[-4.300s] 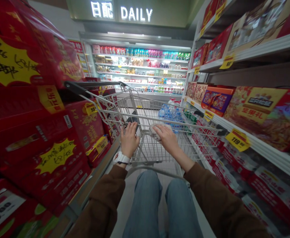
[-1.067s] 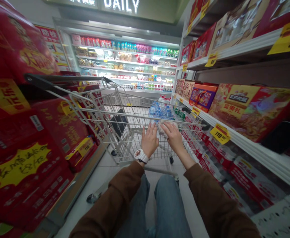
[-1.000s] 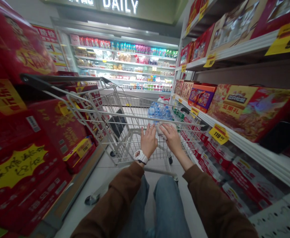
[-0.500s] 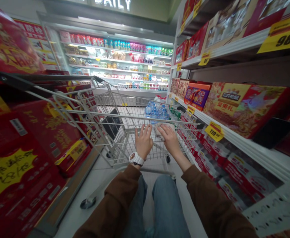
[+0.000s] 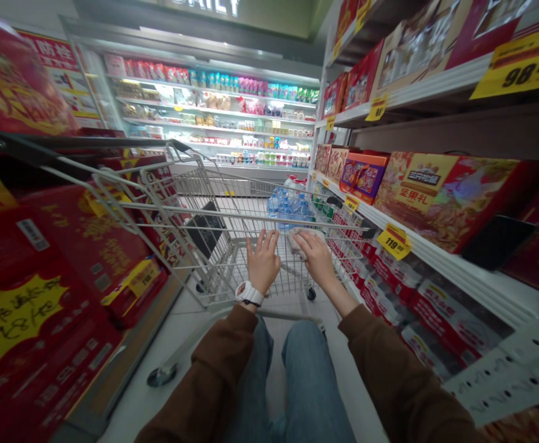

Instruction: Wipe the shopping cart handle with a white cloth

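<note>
A wire shopping cart (image 5: pixel 232 218) stands sideways in front of me, its black handle (image 5: pixel 85 144) at the left. My left hand (image 5: pixel 263 261), with a white watch (image 5: pixel 250 292) on the wrist, lies against the cart's side wires with its fingers spread, holding nothing. To its right, my right hand (image 5: pixel 313 252) is pressed over a pale crumpled cloth (image 5: pixel 299 243) at the cart's side. The fingers lie close together on the cloth, which partly shows at their left and above them.
Shelves (image 5: pixel 435 246) with gift boxes run along the right, a black phone (image 5: pixel 499 243) on one. Red boxes (image 5: pixel 61 344) are stacked at the left. Bottled water (image 5: pixel 290 206) and a lit cooler (image 5: pixel 214 111) are behind the cart. A cart wheel (image 5: pixel 162 375) is at the lower left.
The view has shifted slightly, so the scene sits a little further left. My right hand and the cloth have moved slightly right relative to my left hand.
</note>
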Motion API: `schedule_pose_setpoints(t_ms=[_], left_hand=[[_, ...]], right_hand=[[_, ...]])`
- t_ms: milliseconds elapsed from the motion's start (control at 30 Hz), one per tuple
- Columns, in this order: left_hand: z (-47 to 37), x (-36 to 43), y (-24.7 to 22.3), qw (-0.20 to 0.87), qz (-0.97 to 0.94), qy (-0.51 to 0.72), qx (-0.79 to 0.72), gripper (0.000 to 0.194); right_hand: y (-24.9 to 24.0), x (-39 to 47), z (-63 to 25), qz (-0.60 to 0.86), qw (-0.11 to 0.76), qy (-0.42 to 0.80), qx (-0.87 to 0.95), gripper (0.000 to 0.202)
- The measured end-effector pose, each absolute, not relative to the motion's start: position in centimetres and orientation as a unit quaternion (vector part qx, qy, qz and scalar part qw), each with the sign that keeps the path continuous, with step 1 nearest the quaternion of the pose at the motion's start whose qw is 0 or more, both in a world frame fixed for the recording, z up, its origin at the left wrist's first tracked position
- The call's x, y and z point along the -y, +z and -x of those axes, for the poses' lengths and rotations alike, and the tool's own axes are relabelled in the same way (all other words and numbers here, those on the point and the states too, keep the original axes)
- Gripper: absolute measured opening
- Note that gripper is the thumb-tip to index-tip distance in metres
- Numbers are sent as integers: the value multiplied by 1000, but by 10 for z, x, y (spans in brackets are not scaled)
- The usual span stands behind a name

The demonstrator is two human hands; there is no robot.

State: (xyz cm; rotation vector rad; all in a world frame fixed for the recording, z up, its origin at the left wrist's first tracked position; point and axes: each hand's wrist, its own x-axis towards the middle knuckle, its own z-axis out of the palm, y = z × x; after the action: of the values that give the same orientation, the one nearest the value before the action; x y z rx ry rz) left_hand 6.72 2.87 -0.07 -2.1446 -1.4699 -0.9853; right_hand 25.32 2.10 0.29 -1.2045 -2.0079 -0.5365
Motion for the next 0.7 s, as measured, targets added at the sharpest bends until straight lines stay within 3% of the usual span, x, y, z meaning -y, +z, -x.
schedule_pose_setpoints(t_ms=[700], left_hand=[[-42, -22, -2, 169, 759, -365, 511, 61]], right_hand=[[5, -11, -255, 479, 393, -217, 754, 79]])
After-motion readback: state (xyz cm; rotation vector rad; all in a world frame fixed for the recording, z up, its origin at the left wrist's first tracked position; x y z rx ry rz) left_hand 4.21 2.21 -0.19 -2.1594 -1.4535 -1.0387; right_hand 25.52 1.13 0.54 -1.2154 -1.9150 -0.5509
